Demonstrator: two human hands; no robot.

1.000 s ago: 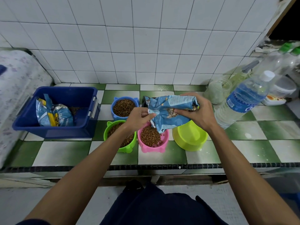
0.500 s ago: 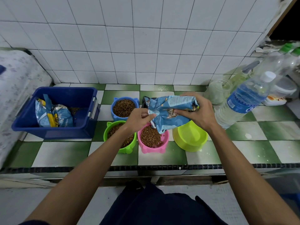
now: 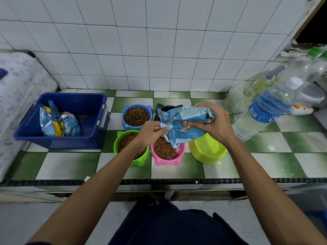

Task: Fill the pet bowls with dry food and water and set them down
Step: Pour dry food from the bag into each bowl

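Both hands hold a blue dry-food bag (image 3: 184,124) tilted over the pink bowl (image 3: 168,159), which has brown kibble in it. My left hand (image 3: 150,134) pinches the bag's open left corner; my right hand (image 3: 214,124) grips its upper right end. The green bowl (image 3: 139,160) and the blue bowl (image 3: 136,116) both hold kibble. A black bowl (image 3: 163,108) is mostly hidden behind the bag. A yellow-green bowl (image 3: 208,151) lies upside down at the right. A water bottle (image 3: 265,110) with a white cap stands right of it.
A dark blue bin (image 3: 70,101) with another food bag (image 3: 58,124) sits at the left on the green-and-white tiled counter (image 3: 265,167). Jars and more bottles (image 3: 300,68) crowd the back right corner. A patterned cloth-covered thing (image 3: 16,96) is at far left.
The bag has dipped slightly toward the pink bowl and kibble falls from its lower corner. Hands and bowls otherwise stay in place.
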